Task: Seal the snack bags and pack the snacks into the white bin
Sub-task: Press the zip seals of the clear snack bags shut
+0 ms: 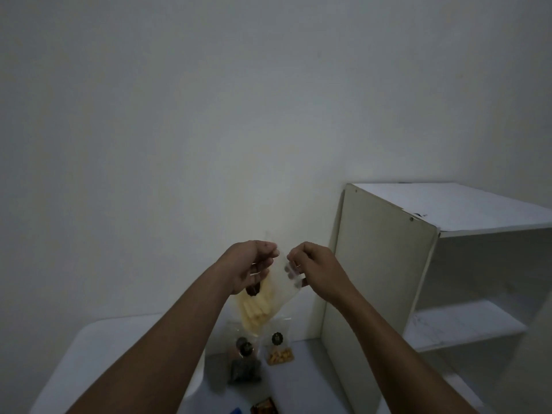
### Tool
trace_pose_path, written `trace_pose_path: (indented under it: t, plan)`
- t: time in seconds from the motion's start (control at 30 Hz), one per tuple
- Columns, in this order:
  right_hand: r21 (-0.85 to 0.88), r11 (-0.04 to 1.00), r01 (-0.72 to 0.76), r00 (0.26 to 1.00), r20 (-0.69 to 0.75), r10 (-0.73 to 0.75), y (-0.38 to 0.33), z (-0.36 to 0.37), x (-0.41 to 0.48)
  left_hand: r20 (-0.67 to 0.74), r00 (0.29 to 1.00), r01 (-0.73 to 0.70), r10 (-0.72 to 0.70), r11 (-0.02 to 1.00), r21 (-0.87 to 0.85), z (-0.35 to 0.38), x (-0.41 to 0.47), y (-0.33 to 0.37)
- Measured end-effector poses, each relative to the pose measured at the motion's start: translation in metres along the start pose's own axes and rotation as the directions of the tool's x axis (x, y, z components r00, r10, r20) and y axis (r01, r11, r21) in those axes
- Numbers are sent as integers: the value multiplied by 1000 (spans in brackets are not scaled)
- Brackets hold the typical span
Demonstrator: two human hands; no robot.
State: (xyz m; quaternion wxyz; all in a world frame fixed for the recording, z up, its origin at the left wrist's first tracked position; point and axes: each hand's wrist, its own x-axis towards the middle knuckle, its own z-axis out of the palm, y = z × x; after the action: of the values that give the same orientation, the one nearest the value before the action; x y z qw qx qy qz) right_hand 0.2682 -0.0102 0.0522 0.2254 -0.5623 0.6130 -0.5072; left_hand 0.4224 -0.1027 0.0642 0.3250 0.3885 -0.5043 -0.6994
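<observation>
Two hands hold one clear snack bag [268, 303] in the air above the table [301, 380].

Head view:
- The left hand [249, 264] pinches the upper left edge of the bag between the thumb and curled fingers.
- The right hand [316, 268] pinches the upper right edge in the same way, with its fingers curled over the film.
- The bag mouth spans the short gap between the two thumbs.
- The bag body hangs below the fingers at a tilt, with its lower corner pointing down and to the left.
- Pale yellow sticks fill the lower half of the bag. A dark label sits under the left palm.

Below the held bag, two more bags lie on the table:
- an orange-snack bag [279, 355];
- a dark-snack bag [245, 369], just to its left.

The lower corner of the held bag overlaps these bags in the frame. Contact cannot be determined.

The white bin [89, 348] sits at the lower left, partly hidden by the left forearm. Its rounded rim lies near the dark-snack bag.

A white shelf unit [385, 264] stands at the right. Its side panel is near the right hand and bounds that side. A plain wall [209, 115] lies behind the hands, with open air above them and to the left.

A brown packet [264, 407] and a blue item [236, 411] are cut off by the bottom edge.
</observation>
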Motion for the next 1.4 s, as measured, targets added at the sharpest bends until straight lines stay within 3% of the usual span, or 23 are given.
trace_pose_path:
  t: [0.17,0.3,0.43,0.63,0.7,0.83,0.97,1.17,1.4]
  plan:
    - [-114,993,17,1000,13,-15,37,14,-8,-88,995,-36,37,999,10,6,18,-3]
    - [-238,971,16,999,-32,-25,79,26,6,-182,980,-58,84,988,142,5,36,-25]
    - [-121,988,-97,992,-90,87,125,38,18,-397,902,-58,170,959,279,-13,69,-81]
    - [141,947,-288,956,-15,293,199,40,29,-210,976,127,-57,933,336,-18,109,-177]
    - [216,913,-346,929,-62,366,219,40,32,-240,967,165,-90,935,314,-15,118,-197]
    - [64,866,-496,860,-104,500,266,45,32,-343,934,211,-98,927,310,-3,136,-231]
    - [-42,823,-567,824,-37,566,310,59,30,-378,919,299,-115,827,476,5,151,-261]
    - [-8,768,-640,768,-9,640,344,66,34,-469,863,382,-187,849,364,-3,180,-311]
    - [-118,779,-616,785,-9,620,365,72,39,-489,832,392,-260,900,189,-15,214,-369]
